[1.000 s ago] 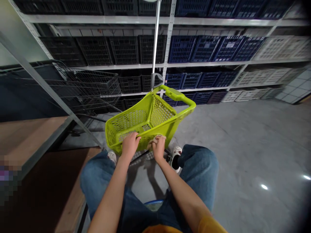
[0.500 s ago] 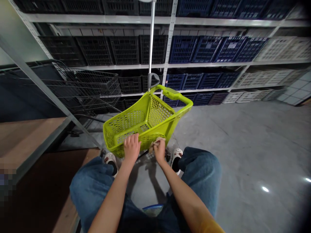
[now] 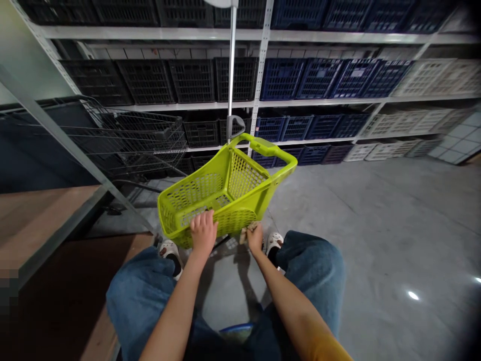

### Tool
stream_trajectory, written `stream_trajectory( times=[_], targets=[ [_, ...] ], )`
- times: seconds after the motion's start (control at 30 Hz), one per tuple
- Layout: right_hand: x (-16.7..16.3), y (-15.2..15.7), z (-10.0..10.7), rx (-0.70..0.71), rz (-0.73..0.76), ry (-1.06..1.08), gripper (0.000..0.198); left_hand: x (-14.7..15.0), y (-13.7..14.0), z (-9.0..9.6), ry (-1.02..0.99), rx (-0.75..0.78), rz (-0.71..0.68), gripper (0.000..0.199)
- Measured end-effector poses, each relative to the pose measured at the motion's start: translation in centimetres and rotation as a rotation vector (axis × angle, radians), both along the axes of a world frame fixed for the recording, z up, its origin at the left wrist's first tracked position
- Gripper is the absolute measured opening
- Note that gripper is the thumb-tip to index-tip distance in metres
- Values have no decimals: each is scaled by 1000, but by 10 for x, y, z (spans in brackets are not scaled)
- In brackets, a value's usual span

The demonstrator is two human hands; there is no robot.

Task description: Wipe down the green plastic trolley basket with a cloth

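Observation:
A lime-green plastic shopping cart (image 3: 246,200) with slotted walls stands between my feet, its handle toward the upper right. My left hand (image 3: 203,231) is closed over the near rim, fingers curling to the inside. Low on the near side, by the rear lower corner, my right hand (image 3: 255,237) grips a crumpled beige cloth (image 3: 244,234) against or close to the wall. Part of the cloth is hidden by the fingers. Under the basket some of the dark frame shows.
Metal shelves (image 3: 158,33) with black, blue and white crates run along the back. A wire shopping cart (image 3: 143,133) stands at left, near a slanted metal post (image 3: 78,145) and a wooden platform (image 3: 45,215). A blue-rimmed object (image 3: 236,328) is below me.
My right hand has moved with the cloth a little right and down along the cart's near side. My left hand stays on the rim.

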State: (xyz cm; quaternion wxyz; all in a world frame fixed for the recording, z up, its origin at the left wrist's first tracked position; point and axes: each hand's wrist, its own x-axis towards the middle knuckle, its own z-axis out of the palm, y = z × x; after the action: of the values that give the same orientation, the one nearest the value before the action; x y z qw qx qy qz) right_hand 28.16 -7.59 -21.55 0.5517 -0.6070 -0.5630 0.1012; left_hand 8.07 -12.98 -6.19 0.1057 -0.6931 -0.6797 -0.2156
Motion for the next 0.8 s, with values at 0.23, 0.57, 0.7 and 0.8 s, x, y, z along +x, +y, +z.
stream_trajectory(
  times=[0.23,0.57,0.7,0.8],
  targets=[
    [-100,-32,4,-43,322,79,19,-2,2,2,16,-5,-9,42],
    [3,3,-18,-87,-11,168,5,-2,1,1,-4,-15,-9,43],
    [-37,-10,-24,-90,69,182,13,-2,1,0,-33,-14,-9,44],
    [-69,-22,-28,-103,212,179,16,-5,2,-3,-18,0,-29,45]
  ],
)
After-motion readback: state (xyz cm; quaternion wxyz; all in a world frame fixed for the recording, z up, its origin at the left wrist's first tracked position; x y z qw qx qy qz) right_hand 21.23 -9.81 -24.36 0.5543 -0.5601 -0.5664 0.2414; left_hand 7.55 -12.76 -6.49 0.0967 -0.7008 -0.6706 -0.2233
